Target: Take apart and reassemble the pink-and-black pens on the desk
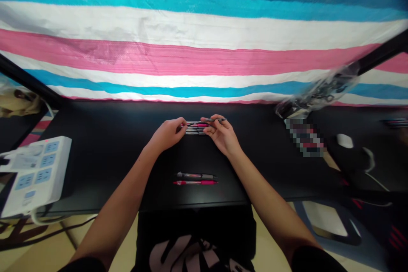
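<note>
1. At left, my left hand curls thumb and forefinger in at the left ends of a row of pens; whether it pinches them or only steadies them, I cannot tell.
2. At center, the row lies on the far part of the black table, between my hands, long axes running left to right. The slim barrels look light, stiff and slick, apt to roll; mid-barrel seems the best hold.
3. Nearer me, well apart from the row, a gray pen lies just beyond a red pen, nearly parallel, both left to right. Their colored grips sit at the right, so the writing ends probably point that way; those grips should slip least.
4. At right, my right hand pinches a dark pen between thumb and fingers, just above the row's right end. It, too, runs roughly left to right; which end writes, I cannot tell.
</note>
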Demonstrator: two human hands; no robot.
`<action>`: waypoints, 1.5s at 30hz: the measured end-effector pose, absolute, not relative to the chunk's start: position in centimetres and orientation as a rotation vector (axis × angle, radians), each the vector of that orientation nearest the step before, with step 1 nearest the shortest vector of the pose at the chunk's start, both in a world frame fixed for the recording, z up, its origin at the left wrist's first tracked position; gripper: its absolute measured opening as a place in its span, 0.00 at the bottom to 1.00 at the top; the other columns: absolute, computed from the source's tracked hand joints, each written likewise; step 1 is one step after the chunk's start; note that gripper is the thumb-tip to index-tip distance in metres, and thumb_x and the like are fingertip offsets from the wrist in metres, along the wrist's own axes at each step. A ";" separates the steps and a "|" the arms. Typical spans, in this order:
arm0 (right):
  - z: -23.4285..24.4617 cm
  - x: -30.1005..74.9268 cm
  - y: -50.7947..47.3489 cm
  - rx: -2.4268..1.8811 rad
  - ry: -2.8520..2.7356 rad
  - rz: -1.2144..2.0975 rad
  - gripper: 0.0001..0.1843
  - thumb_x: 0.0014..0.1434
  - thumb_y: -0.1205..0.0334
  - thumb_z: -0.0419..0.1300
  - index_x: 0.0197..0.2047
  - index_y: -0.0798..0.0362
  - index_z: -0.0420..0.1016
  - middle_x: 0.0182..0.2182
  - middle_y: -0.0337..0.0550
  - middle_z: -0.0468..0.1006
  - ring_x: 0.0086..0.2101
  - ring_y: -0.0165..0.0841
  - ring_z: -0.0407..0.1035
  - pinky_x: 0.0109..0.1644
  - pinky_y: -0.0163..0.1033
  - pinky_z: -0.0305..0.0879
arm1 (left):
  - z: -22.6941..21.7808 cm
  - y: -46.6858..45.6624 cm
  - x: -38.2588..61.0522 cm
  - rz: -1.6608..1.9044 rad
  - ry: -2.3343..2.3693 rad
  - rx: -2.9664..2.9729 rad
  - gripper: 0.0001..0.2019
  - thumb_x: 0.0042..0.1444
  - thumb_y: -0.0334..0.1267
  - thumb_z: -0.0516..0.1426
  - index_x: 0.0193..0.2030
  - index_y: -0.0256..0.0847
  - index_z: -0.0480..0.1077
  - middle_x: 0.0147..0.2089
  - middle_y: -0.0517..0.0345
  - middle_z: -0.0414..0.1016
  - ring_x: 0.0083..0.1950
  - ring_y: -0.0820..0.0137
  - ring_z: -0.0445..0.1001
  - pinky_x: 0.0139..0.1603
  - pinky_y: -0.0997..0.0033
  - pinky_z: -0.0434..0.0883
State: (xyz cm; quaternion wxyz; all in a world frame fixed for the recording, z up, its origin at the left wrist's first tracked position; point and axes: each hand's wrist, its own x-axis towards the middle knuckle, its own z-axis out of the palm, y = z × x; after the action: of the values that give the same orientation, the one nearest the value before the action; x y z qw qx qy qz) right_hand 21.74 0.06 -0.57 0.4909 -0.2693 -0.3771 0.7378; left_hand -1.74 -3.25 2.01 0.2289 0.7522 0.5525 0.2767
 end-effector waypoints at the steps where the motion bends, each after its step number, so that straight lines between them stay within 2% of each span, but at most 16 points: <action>1: -0.5 21.8 0.1 -0.653 -0.910 1.785 0.18 0.57 0.52 0.73 0.45 0.47 0.74 0.47 0.45 0.86 0.33 0.30 0.81 0.42 0.36 0.78 | 1.9 -3.2 -1.8 0.762 1.521 2.071 0.06 0.66 0.38 0.55 0.42 0.41 0.73 0.31 0.59 0.75 0.29 0.70 0.71 0.33 0.70 0.63; 9: -0.2 21.8 -0.1 -0.679 -0.981 1.777 0.16 0.58 0.51 0.72 0.45 0.46 0.74 0.48 0.45 0.85 0.34 0.33 0.81 0.43 0.42 0.79 | 1.9 -3.3 -1.6 0.771 1.470 2.078 0.07 0.67 0.38 0.55 0.42 0.41 0.73 0.33 0.58 0.77 0.30 0.70 0.72 0.34 0.70 0.64; 17: -0.1 21.8 -0.3 -0.649 -0.979 1.766 0.16 0.57 0.51 0.73 0.44 0.47 0.76 0.47 0.44 0.86 0.34 0.32 0.81 0.41 0.38 0.78 | 2.1 -3.4 -1.6 0.770 1.497 2.086 0.06 0.66 0.37 0.55 0.42 0.41 0.73 0.31 0.59 0.75 0.29 0.70 0.71 0.33 0.70 0.63; 22: 0.0 21.8 -0.3 -0.646 -0.962 1.771 0.17 0.57 0.50 0.73 0.44 0.47 0.75 0.47 0.44 0.86 0.34 0.32 0.81 0.43 0.39 0.78 | 2.2 -3.5 -1.4 0.775 1.501 2.071 0.06 0.66 0.37 0.55 0.40 0.40 0.73 0.30 0.59 0.76 0.28 0.71 0.70 0.33 0.71 0.63; 31: -0.3 21.4 -0.7 -0.643 -1.022 1.852 0.17 0.58 0.51 0.73 0.45 0.49 0.76 0.49 0.47 0.85 0.36 0.35 0.83 0.36 0.36 0.75 | 2.3 -3.6 -1.1 0.806 1.470 2.056 0.06 0.65 0.37 0.55 0.40 0.41 0.73 0.30 0.60 0.75 0.28 0.71 0.70 0.33 0.71 0.63; 41: -0.4 21.3 -0.7 -0.701 -1.082 1.836 0.19 0.59 0.48 0.71 0.47 0.49 0.78 0.45 0.45 0.86 0.36 0.37 0.84 0.35 0.36 0.75 | 1.9 -3.7 -0.9 0.791 1.463 2.092 0.06 0.65 0.39 0.56 0.39 0.41 0.73 0.26 0.63 0.72 0.26 0.73 0.68 0.31 0.72 0.62; 45: -0.9 20.9 -0.9 -0.694 -1.139 1.861 0.18 0.59 0.49 0.72 0.46 0.51 0.79 0.40 0.45 0.86 0.36 0.36 0.83 0.37 0.36 0.75 | 2.0 -3.8 -0.6 0.748 1.495 2.120 0.09 0.65 0.43 0.57 0.39 0.42 0.74 0.26 0.62 0.73 0.26 0.71 0.69 0.31 0.72 0.61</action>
State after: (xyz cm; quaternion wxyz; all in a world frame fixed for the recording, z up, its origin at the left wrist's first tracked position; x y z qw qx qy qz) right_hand 20.94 -0.86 -0.88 0.4133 -0.2759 -0.4530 0.7401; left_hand -0.56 -3.78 2.04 0.2193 0.7661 0.5404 0.2702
